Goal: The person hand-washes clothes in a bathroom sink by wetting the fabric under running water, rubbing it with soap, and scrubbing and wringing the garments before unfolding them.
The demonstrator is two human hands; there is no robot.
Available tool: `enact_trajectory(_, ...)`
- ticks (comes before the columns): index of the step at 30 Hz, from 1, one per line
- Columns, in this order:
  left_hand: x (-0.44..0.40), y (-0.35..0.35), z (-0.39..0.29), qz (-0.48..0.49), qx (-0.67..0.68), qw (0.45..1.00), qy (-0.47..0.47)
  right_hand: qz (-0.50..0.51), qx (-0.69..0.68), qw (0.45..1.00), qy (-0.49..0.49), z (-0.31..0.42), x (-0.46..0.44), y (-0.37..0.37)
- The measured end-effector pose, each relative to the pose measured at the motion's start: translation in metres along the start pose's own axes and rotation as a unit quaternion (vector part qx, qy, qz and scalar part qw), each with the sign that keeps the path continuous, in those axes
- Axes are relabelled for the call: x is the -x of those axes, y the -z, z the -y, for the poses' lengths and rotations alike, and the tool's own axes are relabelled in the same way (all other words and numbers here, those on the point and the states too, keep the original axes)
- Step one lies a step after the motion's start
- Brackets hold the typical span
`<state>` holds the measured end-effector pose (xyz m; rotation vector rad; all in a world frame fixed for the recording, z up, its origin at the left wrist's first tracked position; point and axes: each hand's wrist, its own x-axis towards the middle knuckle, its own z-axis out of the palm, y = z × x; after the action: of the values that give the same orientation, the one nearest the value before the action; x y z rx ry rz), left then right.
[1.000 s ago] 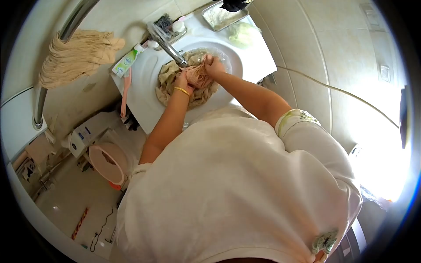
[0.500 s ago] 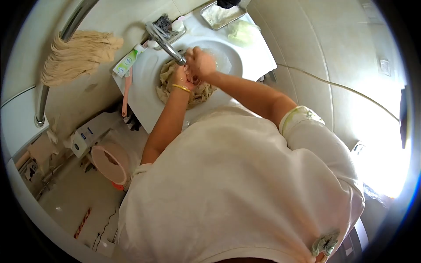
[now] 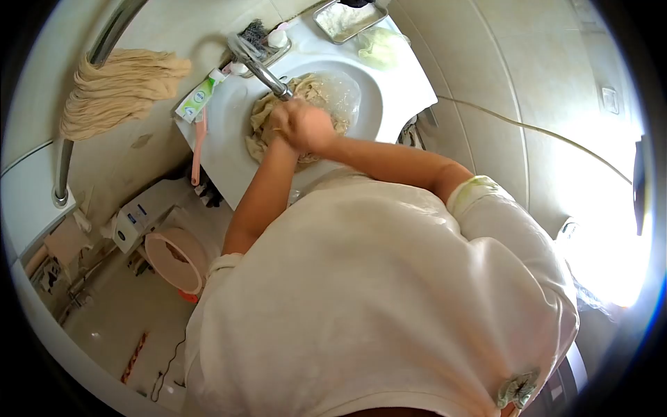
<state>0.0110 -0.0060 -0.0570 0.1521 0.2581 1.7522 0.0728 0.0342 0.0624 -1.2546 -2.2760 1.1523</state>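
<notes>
Over the sink, my right hand (image 3: 310, 126) is curled over my left hand (image 3: 279, 132) and lies across it. Motion smears its fingers a little. My left hand is mostly covered, and its fingers cannot be made out. Beneath both hands, a crumpled beige cloth (image 3: 260, 142) lies in the white sink basin (image 3: 372, 104), with sudsy water (image 3: 344, 94) at its right side. The chrome faucet (image 3: 267, 75) reaches in from the back left, its spout end just above my hands.
A toothpaste box (image 3: 198, 97) and a pink-handled brush (image 3: 199, 149) lie at the counter's left edge. A metal tray (image 3: 340, 40) and a pale green plastic bag (image 3: 382, 47) sit at the back right. A beige mop head (image 3: 118, 90) hangs left; a pink bucket (image 3: 201, 257) stands below.
My right hand has come down from beside the faucet spout, toward me and slightly left, onto my left hand. More of the cloth behind my hands now shows.
</notes>
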Motion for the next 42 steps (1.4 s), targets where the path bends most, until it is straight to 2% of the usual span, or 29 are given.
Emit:
enact_trajectory(1, -0.005, -0.009, 0.002, -0.089, -0.022, 0.995, 0.026, 0.114, 0.045, 0.991, -0.061, -0.025, -0.027, -0.006)
enact_trajectory(3, -0.012, -0.031, -0.003, -0.268, -0.069, 0.958, 0.076, 0.049, 0.006, 0.99, -0.13, -0.068, -0.063, -0.008)
enact_trajectory(4, -0.017, -0.038, -0.005, -0.352, -0.093, 0.926, 0.101, 0.063, -0.007, 0.991, -0.115, -0.077, -0.067, 0.003)
enact_trajectory(7, -0.025, -0.046, -0.008, -0.401, -0.127, 0.903, 0.085, 0.004, -0.067, 0.977, -0.201, -0.107, -0.063, -0.012)
enact_trajectory(8, -0.022, -0.026, -0.011, -0.384, -0.102, 0.91, 0.119, -0.032, -0.072, 0.966, -0.247, -0.117, -0.062, -0.019)
enact_trajectory(10, -0.012, -0.001, -0.013, -0.464, -0.132, 0.867, 0.125, -0.099, -0.085, 0.929, -0.347, -0.136, -0.047, -0.038)
enact_trajectory(11, -0.011, 0.011, -0.011, -0.499, -0.147, 0.845, 0.128, -0.066, -0.073, 0.937, -0.336, -0.145, -0.045, -0.048)
enact_trajectory(12, -0.009, 0.037, -0.009, -0.459, -0.155, 0.863, 0.141, -0.034, -0.06, 0.943, -0.324, -0.156, -0.046, -0.058)
enact_trajectory(13, -0.009, 0.042, -0.009, -0.464, -0.142, 0.861, 0.153, 0.001, -0.048, 0.949, -0.313, -0.154, -0.046, -0.059)
enact_trajectory(14, -0.005, 0.046, -0.011, -0.473, -0.129, 0.856, 0.165, 0.032, -0.156, 0.92, -0.357, -0.154, -0.052, -0.058)
enact_trajectory(15, -0.001, 0.048, -0.016, -0.481, -0.118, 0.851, 0.176, 0.077, -0.171, 0.932, -0.31, -0.132, -0.052, -0.047)
enact_trajectory(17, 0.004, 0.047, -0.023, -0.381, -0.066, 0.91, 0.149, 0.158, -0.196, 0.945, -0.21, -0.072, -0.041, -0.015)
enact_trajectory(19, 0.01, 0.039, -0.022, -0.271, -0.01, 0.954, 0.128, 0.138, -0.091, 0.979, -0.117, -0.028, -0.018, -0.008)
enact_trajectory(20, 0.007, 0.035, -0.022, -0.211, 0.018, 0.97, 0.116, 0.003, -0.024, 0.996, 0.082, -0.048, -0.006, -0.054)
enact_trajectory(23, -0.006, 0.026, -0.013, -0.228, 0.014, 0.958, 0.171, 0.126, 0.082, 0.98, -0.131, -0.032, -0.035, -0.013)
enact_trajectory(24, -0.013, -0.061, -0.003, -0.441, -0.062, 0.885, 0.133, 0.038, -0.008, 0.985, -0.171, -0.047, -0.052, -0.013)
enact_trajectory(25, -0.013, -0.061, -0.006, -0.419, -0.056, 0.897, 0.132, 0.002, 0.0, 0.99, -0.14, -0.064, -0.062, -0.014)
enact_trajectory(27, -0.018, -0.061, -0.009, -0.369, -0.041, 0.919, 0.136, 0.005, -0.044, 0.982, -0.184, -0.061, -0.059, -0.011)
enact_trajectory(28, -0.017, -0.071, -0.017, -0.453, -0.158, 0.86, 0.177, -0.03, -0.049, 0.989, -0.134, -0.05, -0.048, -0.011)
enact_trajectory(29, -0.012, -0.039, -0.022, -0.313, -0.126, 0.928, 0.156, -0.063, -0.055, 0.993, -0.082, -0.036, -0.032, -0.015)
enact_trajectory(30, 0.0, 0.016, -0.023, -0.168, -0.091, 0.973, 0.132, -0.059, 0.016, 0.998, 0.027, -0.037, -0.018, -0.027)
enact_trajectory(31, 0.009, 0.047, -0.022, -0.021, -0.055, 0.993, 0.106, -0.009, 0.028, 1.0, 0.004, -0.031, -0.016, -0.024)
enact_trajectory(33, 0.002, 0.007, -0.012, -0.174, -0.043, 0.975, 0.132, 0.088, 0.053, 0.994, -0.043, -0.019, -0.017, -0.011)
enact_trajectory(34, -0.005, -0.024, -0.008, -0.25, -0.04, 0.957, 0.144, 0.084, 0.021, 0.99, -0.114, -0.044, -0.039, -0.02)
enact_trajectory(35, -0.008, -0.038, -0.005, -0.324, -0.037, 0.933, 0.154, 0.053, -0.029, 0.99, -0.127, -0.056, -0.054, -0.01)
enact_trajectory(37, -0.013, -0.033, -0.001, -0.353, -0.025, 0.922, 0.154, 0.059, 0.017, 0.988, -0.143, -0.088, -0.067, -0.011)
enact_trajectory(39, -0.016, -0.033, -0.001, -0.396, -0.057, 0.902, 0.163, 0.004, -0.064, 0.967, -0.246, -0.115, -0.064, -0.024)
enact_trajectory(40, -0.016, -0.05, -0.005, -0.419, -0.095, 0.892, 0.138, -0.02, -0.105, 0.95, -0.292, -0.123, -0.063, -0.033)
enact_trajectory(42, -0.004, 0.0, -0.009, -0.479, -0.179, 0.85, 0.126, -0.034, -0.101, 0.932, -0.346, -0.141, -0.052, -0.051)
